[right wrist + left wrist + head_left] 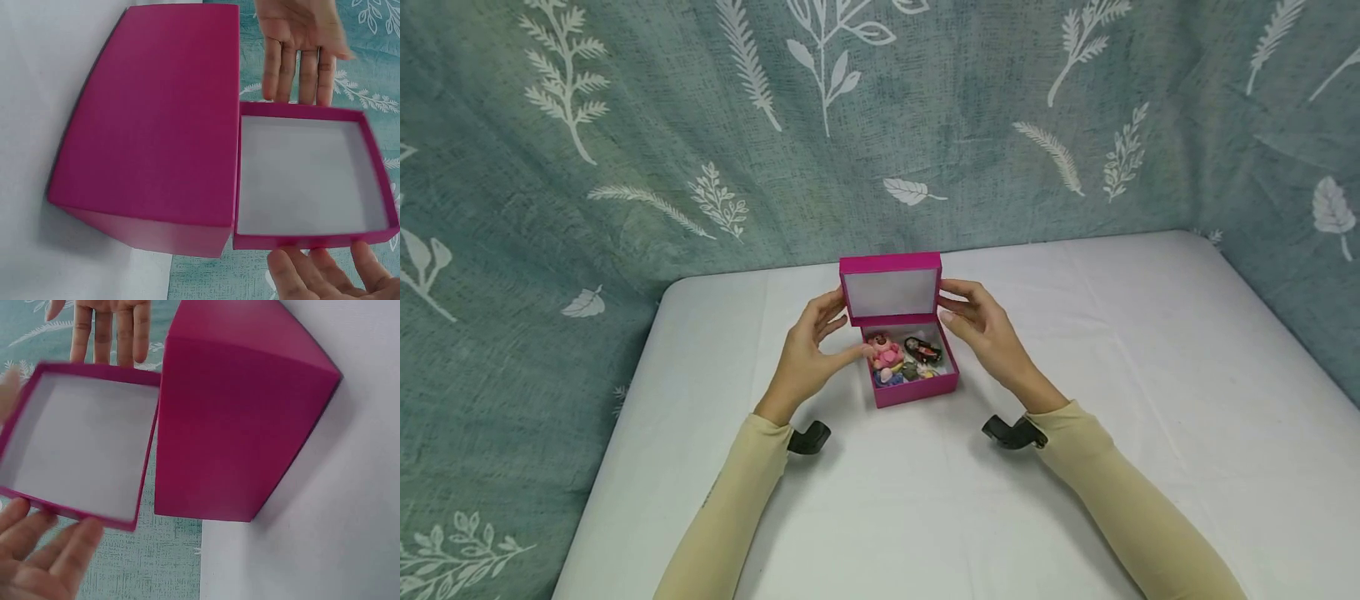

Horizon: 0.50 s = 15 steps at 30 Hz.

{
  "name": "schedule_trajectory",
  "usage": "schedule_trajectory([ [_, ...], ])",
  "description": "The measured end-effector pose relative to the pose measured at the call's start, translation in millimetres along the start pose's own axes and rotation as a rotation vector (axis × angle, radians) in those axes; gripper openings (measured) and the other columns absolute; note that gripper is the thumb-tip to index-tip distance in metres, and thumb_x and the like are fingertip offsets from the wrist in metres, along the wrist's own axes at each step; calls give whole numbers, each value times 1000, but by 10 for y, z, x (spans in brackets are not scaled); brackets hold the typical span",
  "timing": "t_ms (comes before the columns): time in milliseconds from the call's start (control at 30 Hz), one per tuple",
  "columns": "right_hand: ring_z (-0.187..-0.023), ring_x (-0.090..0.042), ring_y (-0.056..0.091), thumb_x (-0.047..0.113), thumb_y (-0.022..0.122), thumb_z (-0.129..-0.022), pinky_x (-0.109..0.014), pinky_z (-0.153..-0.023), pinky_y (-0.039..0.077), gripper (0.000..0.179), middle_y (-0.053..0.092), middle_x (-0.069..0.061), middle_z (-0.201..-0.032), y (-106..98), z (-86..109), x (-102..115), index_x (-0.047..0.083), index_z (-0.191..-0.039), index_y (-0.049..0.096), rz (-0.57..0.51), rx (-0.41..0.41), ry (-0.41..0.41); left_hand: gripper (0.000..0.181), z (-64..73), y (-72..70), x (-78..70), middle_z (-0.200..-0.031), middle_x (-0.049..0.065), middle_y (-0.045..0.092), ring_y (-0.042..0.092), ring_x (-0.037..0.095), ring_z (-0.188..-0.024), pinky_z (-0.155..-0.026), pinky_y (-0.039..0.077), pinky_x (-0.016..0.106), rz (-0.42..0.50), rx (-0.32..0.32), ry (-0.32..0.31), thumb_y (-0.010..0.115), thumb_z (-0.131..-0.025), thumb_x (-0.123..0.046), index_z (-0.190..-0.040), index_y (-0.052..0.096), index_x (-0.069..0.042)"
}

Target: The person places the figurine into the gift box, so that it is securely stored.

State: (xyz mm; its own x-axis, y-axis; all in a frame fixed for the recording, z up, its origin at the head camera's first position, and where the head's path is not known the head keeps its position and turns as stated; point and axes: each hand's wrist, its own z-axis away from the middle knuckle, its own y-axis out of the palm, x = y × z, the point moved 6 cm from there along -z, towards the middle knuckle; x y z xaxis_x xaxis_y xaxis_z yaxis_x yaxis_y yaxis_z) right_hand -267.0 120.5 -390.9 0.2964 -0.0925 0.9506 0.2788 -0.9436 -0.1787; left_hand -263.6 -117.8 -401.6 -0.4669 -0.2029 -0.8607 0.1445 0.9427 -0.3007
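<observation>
A magenta box (917, 389) stands on the table with small toy figures inside, among them a pink one (887, 355) and a dark one (922, 350). Its lid (891, 292) is tilted up along the back edge, white inside facing the front. My left hand (801, 362) touches the lid's left side with fairly straight fingers, the thumb apart from it over the box's left edge. At the lid's right side, the fingers of my right hand (992, 337) press likewise. Both wrist views show the lid (87, 444) between the two hands; the box wall hides the figures there.
A white cloth (880, 517) covers the table. Behind it and along both sides hangs a green curtain (955, 125) with white leaf prints. Black wrist mounts (809, 438) stick out inward from both sleeves, in front of the box.
</observation>
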Motion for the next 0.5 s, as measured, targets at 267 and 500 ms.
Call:
schedule_trajectory([
  [267, -120, -12, 53, 13, 50, -102, -17, -99, 46, 40, 41, -10, -142, -6, -4, -28, -3, -137, 39, -84, -47, -7, 58, 13, 37, -14, -158, 0, 36, 49, 22, -135, -110, 42, 40, 95, 17, 20, 73, -87, -10, -136, 42, -6],
  [500, -128, -24, 46, 3, 56, -97, -28, -113, 38, 34, 36, -20, -145, -21, -28, -74, -7, -128, 45, -22, -72, -76, 42, 22, 65, -149, -152, 12, 43, 49, 28, -135, -111, 40, 48, 35, -28, -15, 71, -89, -5, -124, 50, 2],
])
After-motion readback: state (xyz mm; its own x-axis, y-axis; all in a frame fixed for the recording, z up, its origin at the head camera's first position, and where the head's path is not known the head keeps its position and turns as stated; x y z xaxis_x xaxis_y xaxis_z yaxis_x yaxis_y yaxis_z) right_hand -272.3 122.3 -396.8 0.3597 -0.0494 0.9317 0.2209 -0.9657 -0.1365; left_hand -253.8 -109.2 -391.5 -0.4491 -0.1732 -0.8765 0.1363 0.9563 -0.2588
